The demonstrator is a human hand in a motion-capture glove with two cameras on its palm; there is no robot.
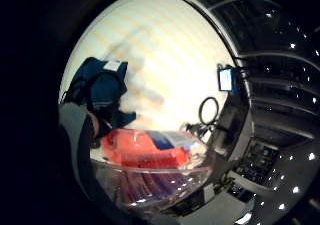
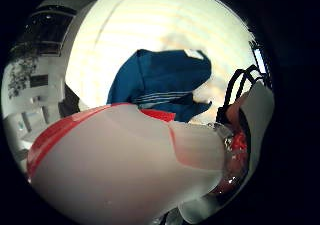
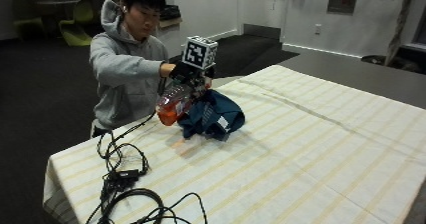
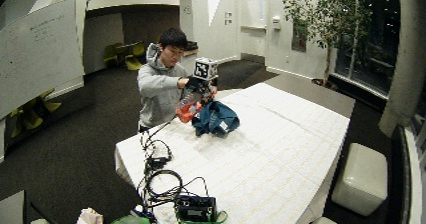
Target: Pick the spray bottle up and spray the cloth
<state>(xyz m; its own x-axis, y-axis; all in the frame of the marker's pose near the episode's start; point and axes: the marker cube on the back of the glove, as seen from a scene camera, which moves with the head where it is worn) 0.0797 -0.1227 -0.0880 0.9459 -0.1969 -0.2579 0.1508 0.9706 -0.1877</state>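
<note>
My gloved right hand (image 3: 185, 72) grips the top of a clear spray bottle (image 3: 171, 103) with orange-red liquid and holds it tilted in the air. The bottle hangs right beside and slightly above a crumpled blue cloth (image 3: 212, 117), on the person's side of it. The cloth lies in a heap on the striped tablecloth. In the little finger side palm view the bottle (image 1: 147, 152) fills the space close to the palm, with the cloth (image 1: 102, 90) beyond it. The thumb side palm view shows the bottle's white head (image 2: 125, 165) up close and the cloth (image 2: 160, 82) past it.
The table (image 3: 319, 149) wears a cream striped cloth. Black cables (image 3: 123, 179) trail over its near left corner and reach a black device (image 4: 194, 208) at the front edge. A grey stool (image 4: 363, 176) stands on the floor to the right.
</note>
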